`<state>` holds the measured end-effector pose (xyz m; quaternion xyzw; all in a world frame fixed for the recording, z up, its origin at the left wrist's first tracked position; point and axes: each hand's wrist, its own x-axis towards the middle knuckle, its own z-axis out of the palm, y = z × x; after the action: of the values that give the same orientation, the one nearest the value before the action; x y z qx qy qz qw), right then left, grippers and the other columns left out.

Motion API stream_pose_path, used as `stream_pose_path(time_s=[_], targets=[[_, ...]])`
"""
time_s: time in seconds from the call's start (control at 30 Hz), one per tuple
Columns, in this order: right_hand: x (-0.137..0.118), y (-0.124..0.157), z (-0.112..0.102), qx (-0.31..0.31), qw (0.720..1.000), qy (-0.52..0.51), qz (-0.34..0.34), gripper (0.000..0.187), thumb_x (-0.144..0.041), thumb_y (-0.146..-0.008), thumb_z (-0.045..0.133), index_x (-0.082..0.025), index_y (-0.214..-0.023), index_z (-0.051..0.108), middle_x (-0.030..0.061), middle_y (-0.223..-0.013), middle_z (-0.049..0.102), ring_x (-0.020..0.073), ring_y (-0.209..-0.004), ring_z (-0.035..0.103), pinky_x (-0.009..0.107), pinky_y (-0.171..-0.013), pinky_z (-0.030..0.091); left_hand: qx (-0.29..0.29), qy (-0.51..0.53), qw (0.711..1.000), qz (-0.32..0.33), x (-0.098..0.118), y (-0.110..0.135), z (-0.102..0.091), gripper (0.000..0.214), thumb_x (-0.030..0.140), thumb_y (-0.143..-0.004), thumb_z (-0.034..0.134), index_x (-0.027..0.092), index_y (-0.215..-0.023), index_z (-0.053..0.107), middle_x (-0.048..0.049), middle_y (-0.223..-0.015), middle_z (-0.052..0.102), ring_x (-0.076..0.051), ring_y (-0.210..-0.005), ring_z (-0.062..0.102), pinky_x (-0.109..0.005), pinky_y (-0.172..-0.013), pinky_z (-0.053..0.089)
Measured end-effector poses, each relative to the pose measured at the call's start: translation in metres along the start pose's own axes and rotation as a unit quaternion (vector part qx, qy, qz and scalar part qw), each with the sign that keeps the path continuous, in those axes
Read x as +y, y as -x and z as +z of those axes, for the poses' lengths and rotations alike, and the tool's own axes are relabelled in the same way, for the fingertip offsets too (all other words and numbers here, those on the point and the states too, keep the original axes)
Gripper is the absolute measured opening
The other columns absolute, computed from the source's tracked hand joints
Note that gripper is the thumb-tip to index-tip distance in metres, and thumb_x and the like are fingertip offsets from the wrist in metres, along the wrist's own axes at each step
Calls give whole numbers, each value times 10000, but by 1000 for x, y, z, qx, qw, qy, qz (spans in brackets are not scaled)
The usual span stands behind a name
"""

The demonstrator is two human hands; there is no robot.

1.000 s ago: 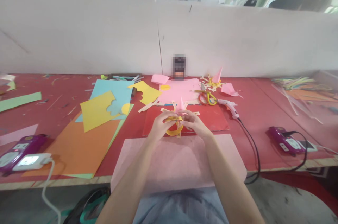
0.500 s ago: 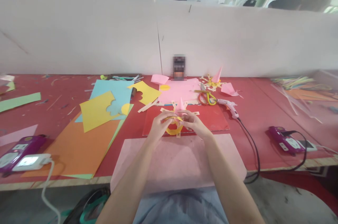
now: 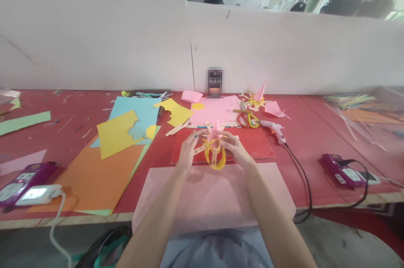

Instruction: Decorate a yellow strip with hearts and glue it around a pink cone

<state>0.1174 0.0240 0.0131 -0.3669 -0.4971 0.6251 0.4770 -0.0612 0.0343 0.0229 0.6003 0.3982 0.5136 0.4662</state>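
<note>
Head view, only one: paper piece (image 3: 215, 136) sits between the two hands, over the red board (image 3: 260, 144) in front of the person; pink cone (image 3: 216, 128) on top pointing up, yellow loop (image 3: 224, 163) on the near side, patterned strips sticking out around. Right hand (image 3: 236, 148) looks to be pinching the piece's right side, fingertips by the cone's base. Left hand (image 3: 188, 147) curved, thumb and fingers apart, tips at the left-hand strips; touching or just beside, can't tell. Step in hand, my read: steadying and adjusting the piece, no tool in use. Next move probably calls for a light grip, right fingers keeping it upright, left tips clear of bending strips or squashing the loop. Around: similar piece (image 3: 259, 95) with its own cone at the back right; scissors (image 3: 251, 120) nearer, pink glue gun (image 3: 275, 130) beside them, cord running down right. Cut yellow sheet (image 3: 116, 133) and orange sheet (image 3: 94, 175) off left, pink mat (image 3: 217, 200) under the forearms.
</note>
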Motion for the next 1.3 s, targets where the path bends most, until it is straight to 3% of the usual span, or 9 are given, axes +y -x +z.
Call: stream_pose_path(time_s=[0.13,0.3,0.47,0.67,0.9,1.0,1.1,1.3], targets=[[-13,1,3,21,999,-37,-11,337,-349,-728,606,-297,-1051,530,-44,-732,510,26,-442,355,170,-397,252,37,18,999,-10,-7,0,0,373,423,-835,353,213,-1015,603,-57,-1062,628,-192,-992,561,-341,-877,426],[-50,-12,13,44,997,-14,-61,306,-372,-741,585,-279,-1029,537,-30,-772,555,32,-448,384,173,-390,275,49,26,998,-29,-9,0,1,350,432,-815,394,219,-978,619,-54,-1049,638,-190,-980,567,-327,-863,435],[-66,-33,9,150,984,4,-99,288,-430,-707,595,-240,-920,555,-23,-755,585,35,-456,413,174,-403,316,59,21,997,-45,-9,-2,-2,373,455,-806,396,198,-955,622,-75,-1001,651,-186,-873,601,-328,-786,468],[-37,-31,-5,198,979,47,-11,361,-483,-648,624,-206,-872,565,-23,-688,567,50,-463,452,171,-410,364,77,0,996,-53,-11,-3,-1,405,471,-818,357,193,-957,617,-73,-991,657,-178,-860,608,-312,-747,483],[-1,-23,-14,226,954,194,43,403,-534,-668,566,-201,-894,560,-30,-603,551,100,-452,499,230,-444,397,101,-77,991,-45,-16,-3,0,385,458,-824,355,191,-951,601,-66,-972,649,-186,-885,600,-342,-789,477],[6,-20,-18,259,911,318,42,393,-556,-682,539,-208,-859,586,-3,-619,581,139,-539,543,256,-519,396,100,-130,986,-24,-16,-2,1,314,418,-811,414,201,-945,598,-62,-991,632,-193,-946,576,-354,-835,455],[11,-17,-19,285,880,379,30,354,-544,-706,524,-233,-856,598,17,-706,609,163,-641,561,278,-587,404,81,-186,979,12,-13,-1,4,251,370,-801,457,220,-941,602,-52,-1020,606,-194,-1011,538,-365,-897,415],[24,-11,-18,267,880,383,-90,302,-424,-795,456,-259,-995,609,46,-933,575,155,-725,542,307,-683,442,32,-259,964,45,-18,-1,8,268,329,-805,460,236,-1027,579,-73,-1076,560,-207,-1039,507,-344,-802,476]])
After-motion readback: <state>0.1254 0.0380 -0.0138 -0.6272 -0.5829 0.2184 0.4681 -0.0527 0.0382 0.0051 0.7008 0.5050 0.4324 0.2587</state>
